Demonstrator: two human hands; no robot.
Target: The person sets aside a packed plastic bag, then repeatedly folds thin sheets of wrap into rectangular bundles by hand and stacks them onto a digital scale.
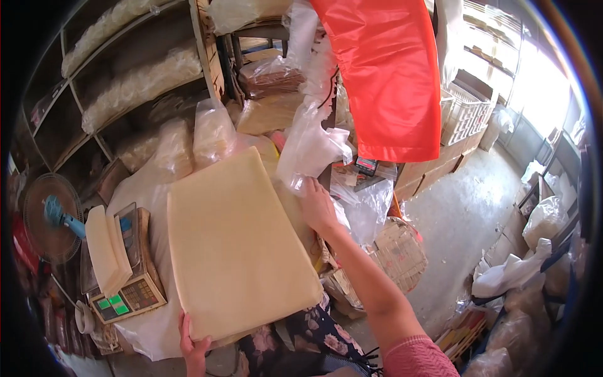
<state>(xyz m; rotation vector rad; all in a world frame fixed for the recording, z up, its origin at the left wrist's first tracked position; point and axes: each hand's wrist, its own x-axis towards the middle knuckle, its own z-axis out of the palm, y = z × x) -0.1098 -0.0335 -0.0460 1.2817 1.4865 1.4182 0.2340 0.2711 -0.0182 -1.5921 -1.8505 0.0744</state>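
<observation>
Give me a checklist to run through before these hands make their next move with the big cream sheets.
1. Left hand at the near left corner of the large cream sheets: ok.
2. Right hand gripping the whitish plastic: cannot tell; the fingers are at its lower end, their grip unclear.
3. Large sheets clear of the scale: ok; they lie to its right.
4. Scale free of any load: not ok; a smaller batch of pale sheets sits on it.
5. Scale display lit: ok, green, though the figures are too small to read.
6. Number of large sheets: cannot tell.
</observation>
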